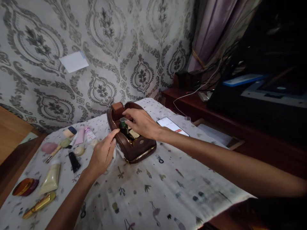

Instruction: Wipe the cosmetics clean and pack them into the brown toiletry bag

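A brown leather toiletry bag (123,145) with a gold zip lies unzipped on the cloth-covered table. My left hand (103,155) is closed on its near left rim. Reaching into the opening from the right, my right hand (142,123) has thumb and fingers around the top of a small dark green bottle (124,127). The bottle stands upright inside the bag; its lower part is hidden. Beside it in the bag lies something pale yellow (133,134), partly covered by my right hand.
Left of the bag lie a cream tube (51,177), a gold tube (39,205), an amber-lidded jar (25,187), a black tube (74,162), a pink sponge (49,147) and a pink tube (80,135). A lit phone (171,125) lies behind my right forearm. A white cable (195,91) hangs nearby.
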`<state>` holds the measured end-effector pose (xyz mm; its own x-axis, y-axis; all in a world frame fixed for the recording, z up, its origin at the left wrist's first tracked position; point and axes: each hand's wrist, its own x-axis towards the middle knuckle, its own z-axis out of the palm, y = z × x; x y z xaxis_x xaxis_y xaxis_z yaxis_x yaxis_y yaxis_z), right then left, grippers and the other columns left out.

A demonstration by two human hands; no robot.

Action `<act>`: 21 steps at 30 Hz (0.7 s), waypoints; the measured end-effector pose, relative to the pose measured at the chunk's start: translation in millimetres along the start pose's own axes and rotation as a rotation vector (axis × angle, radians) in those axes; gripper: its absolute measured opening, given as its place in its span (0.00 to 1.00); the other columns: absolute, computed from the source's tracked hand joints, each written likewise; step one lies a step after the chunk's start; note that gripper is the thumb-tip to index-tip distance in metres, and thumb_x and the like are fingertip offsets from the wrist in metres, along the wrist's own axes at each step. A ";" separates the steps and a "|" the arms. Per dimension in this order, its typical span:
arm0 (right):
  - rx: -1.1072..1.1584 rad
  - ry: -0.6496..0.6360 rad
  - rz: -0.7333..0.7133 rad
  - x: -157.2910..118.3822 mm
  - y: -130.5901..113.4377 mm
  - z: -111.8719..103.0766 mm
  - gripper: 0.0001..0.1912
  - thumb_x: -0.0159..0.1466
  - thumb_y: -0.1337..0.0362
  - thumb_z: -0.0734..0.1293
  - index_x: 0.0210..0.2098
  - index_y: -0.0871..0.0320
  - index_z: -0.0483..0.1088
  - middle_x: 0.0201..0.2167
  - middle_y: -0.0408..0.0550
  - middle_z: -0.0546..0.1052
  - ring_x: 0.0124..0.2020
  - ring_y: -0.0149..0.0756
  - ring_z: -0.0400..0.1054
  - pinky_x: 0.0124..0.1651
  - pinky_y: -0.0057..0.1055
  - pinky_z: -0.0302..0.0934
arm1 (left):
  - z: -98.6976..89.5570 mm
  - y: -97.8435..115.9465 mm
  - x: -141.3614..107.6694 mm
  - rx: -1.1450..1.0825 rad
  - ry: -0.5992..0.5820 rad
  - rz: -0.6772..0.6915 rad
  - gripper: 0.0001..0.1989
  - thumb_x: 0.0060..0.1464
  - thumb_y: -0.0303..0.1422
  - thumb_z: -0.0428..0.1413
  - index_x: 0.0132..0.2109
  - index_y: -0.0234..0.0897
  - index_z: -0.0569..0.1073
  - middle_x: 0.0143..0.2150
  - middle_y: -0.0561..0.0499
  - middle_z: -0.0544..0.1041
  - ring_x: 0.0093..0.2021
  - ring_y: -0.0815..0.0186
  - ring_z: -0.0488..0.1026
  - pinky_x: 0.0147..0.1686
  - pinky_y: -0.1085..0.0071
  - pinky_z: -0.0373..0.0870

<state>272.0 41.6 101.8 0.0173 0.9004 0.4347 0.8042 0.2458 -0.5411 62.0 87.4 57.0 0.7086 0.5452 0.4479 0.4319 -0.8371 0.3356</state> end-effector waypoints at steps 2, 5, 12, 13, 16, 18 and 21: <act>0.012 0.054 -0.074 -17.7 -2.9 -1.3 0.08 0.66 0.71 0.62 0.43 0.61 0.71 0.39 0.51 0.76 0.40 0.37 0.71 0.43 0.31 0.61 | -0.8 -0.3 -0.8 -0.003 -0.007 -0.006 0.21 0.68 0.37 0.40 0.63 0.38 0.63 0.59 0.43 0.74 0.57 0.60 0.73 0.52 0.64 0.71; -0.094 0.026 -0.243 -47.5 -0.8 2.5 0.08 0.67 0.71 0.61 0.35 0.61 0.72 0.37 0.52 0.75 0.40 0.39 0.69 0.44 0.35 0.61 | -0.4 -3.5 -3.1 -0.009 -0.005 -0.020 0.21 0.68 0.37 0.40 0.63 0.38 0.63 0.56 0.44 0.76 0.54 0.60 0.75 0.49 0.65 0.72; -0.174 0.072 -0.389 -89.1 16.6 12.7 0.12 0.68 0.72 0.58 0.46 0.61 0.71 0.40 0.56 0.76 0.47 0.43 0.69 0.51 0.43 0.64 | 4.0 -9.9 -7.3 -0.025 0.008 -0.050 0.20 0.68 0.37 0.42 0.63 0.40 0.62 0.52 0.45 0.77 0.51 0.60 0.75 0.45 0.67 0.73; -0.163 0.082 -0.397 -90.3 18.1 13.1 0.12 0.68 0.72 0.58 0.47 0.61 0.70 0.41 0.56 0.76 0.48 0.43 0.69 0.52 0.44 0.64 | 4.9 -10.2 -7.5 -0.027 0.009 -0.057 0.20 0.68 0.36 0.42 0.63 0.41 0.62 0.51 0.45 0.77 0.51 0.60 0.75 0.45 0.67 0.73; -0.131 0.097 -0.402 -89.7 21.7 14.4 0.15 0.68 0.72 0.58 0.50 0.60 0.70 0.44 0.57 0.76 0.49 0.43 0.69 0.53 0.45 0.64 | 7.2 -10.8 -8.1 -0.035 0.001 -0.068 0.21 0.67 0.36 0.42 0.64 0.41 0.61 0.47 0.46 0.78 0.49 0.60 0.76 0.46 0.65 0.73; -0.121 0.094 -0.404 -87.7 24.0 15.7 0.17 0.66 0.74 0.59 0.52 0.60 0.69 0.45 0.57 0.76 0.50 0.44 0.69 0.54 0.46 0.64 | 8.3 -11.1 -7.9 -0.046 -0.017 -0.070 0.22 0.67 0.36 0.42 0.65 0.41 0.60 0.44 0.47 0.78 0.49 0.60 0.76 0.46 0.65 0.73; -0.116 0.081 -0.403 -84.3 26.7 17.9 0.21 0.64 0.77 0.59 0.55 0.60 0.68 0.47 0.57 0.76 0.52 0.44 0.68 0.56 0.47 0.64 | 8.7 -10.3 -6.1 -0.061 -0.036 -0.066 0.22 0.67 0.35 0.42 0.66 0.40 0.58 0.46 0.46 0.78 0.47 0.61 0.76 0.46 0.65 0.73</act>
<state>281.4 -21.3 37.8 -0.2694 0.7082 0.6527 0.8177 0.5262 -0.2335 58.0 92.3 43.6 0.6998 0.5966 0.3929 0.4446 -0.7943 0.4141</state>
